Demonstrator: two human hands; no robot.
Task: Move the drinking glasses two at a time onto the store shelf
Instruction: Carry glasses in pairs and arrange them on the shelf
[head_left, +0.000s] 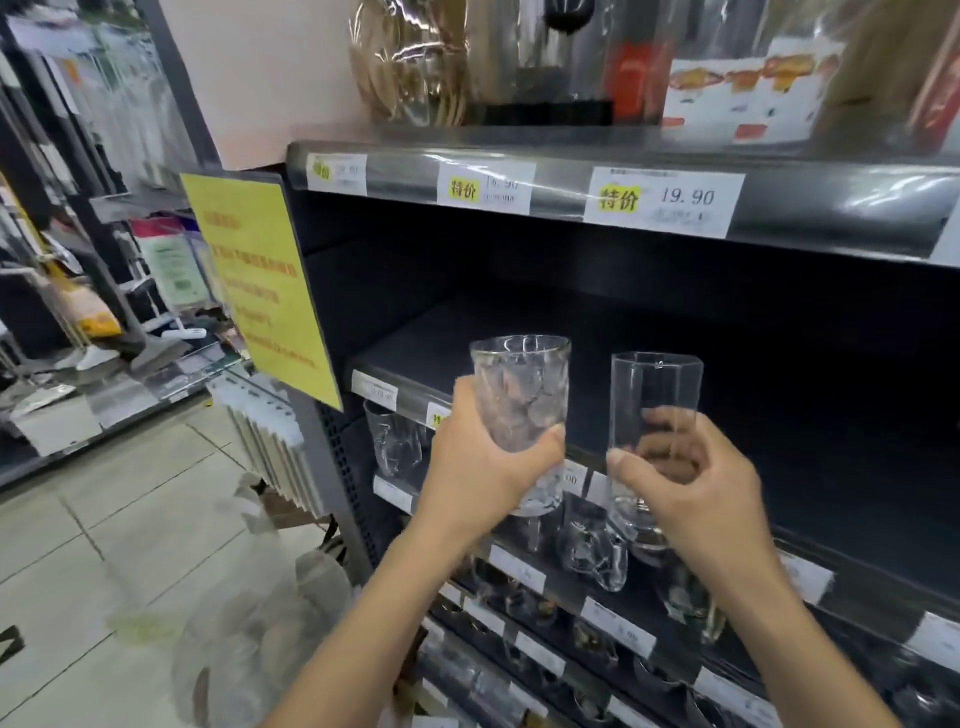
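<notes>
Two rigid, smooth, breakable drinking glasses, a textured glass (521, 395) in the left hand (480, 467) and a plain glass (652, 415) in the right hand (696, 483), each clasped mid-wall, rims above the fingers, before the dark shelf (415, 358).

The dark shelf (441, 343) in the middle right of the frame lies open ahead of me. Its board shows bare from the front lip back into shadow, wide enough for both hands side by side. Overhead, the upper shelf rail (405, 176) with its price tags caps the gap. At the bay's left edge a yellow sign (260, 280) juts out, near my left hand (483, 473) and its patterned glass (522, 395). My right hand (701, 493), gripping the plain glass (655, 395), has open space to its right. Below both hands, other glasses (592, 556) crowd the lower shelves.
</notes>
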